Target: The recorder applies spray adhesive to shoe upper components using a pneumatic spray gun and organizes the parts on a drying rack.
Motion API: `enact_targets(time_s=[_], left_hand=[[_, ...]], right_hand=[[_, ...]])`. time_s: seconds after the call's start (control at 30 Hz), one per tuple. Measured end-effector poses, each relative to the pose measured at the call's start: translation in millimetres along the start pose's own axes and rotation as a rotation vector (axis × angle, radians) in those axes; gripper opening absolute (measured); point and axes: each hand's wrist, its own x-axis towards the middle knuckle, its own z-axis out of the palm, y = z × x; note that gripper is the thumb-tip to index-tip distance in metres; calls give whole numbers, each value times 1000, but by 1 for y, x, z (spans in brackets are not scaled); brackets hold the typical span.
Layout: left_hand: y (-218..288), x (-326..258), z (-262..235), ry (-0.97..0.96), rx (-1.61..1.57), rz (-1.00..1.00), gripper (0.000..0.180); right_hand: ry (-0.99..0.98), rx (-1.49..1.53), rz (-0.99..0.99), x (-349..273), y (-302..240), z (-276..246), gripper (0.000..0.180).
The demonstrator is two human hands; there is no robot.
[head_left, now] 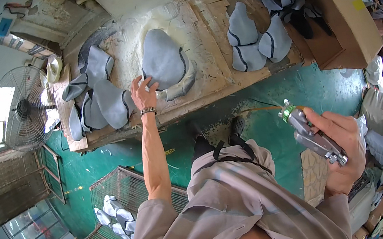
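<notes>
At the near left edge of a rounded grey felt-like piece point(161, 56) with dark edging, my left hand point(143, 92) has its fingers bent and closed on the rim. The piece lies on the worktable, with a curved, crusted grey form point(183, 85) showing under its lower right side. My right hand point(343, 145) is wrapped round a metal spray gun point(311, 133) with a green fitting at its front end, held off to the right, apart from the table. A thin hose point(262, 108) runs near it.
More grey pieces point(111, 102) lie on the table's left, others point(242, 31) on its right. A cardboard box point(349, 39) stands at the right end. A large fan point(24, 108) is at left; a wire rack point(126, 185) with grey-white pieces stands below the worktable's edge point(185, 113).
</notes>
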Motion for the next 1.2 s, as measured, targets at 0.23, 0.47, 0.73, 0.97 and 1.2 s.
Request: enact_targets(time_s=[0.23,0.47,0.73,0.97,1.2], left_hand=[[15,31,-15,78,60,144,19],[205,119,-20,133,54,382,19],[279,144,145,128,185,385,35],[213,66,236,-145,-358,-67,77],[153,-132,117,-847,-634,-182,33]], right_hand=[[6,192,190,-27,27,-6,69],[14,264,181,-69,80,6,73],[117,219,308,-107,97,1,73],[72,246,243,-86,92,-22,64],[-51,79,17,-41,60,-40,65]])
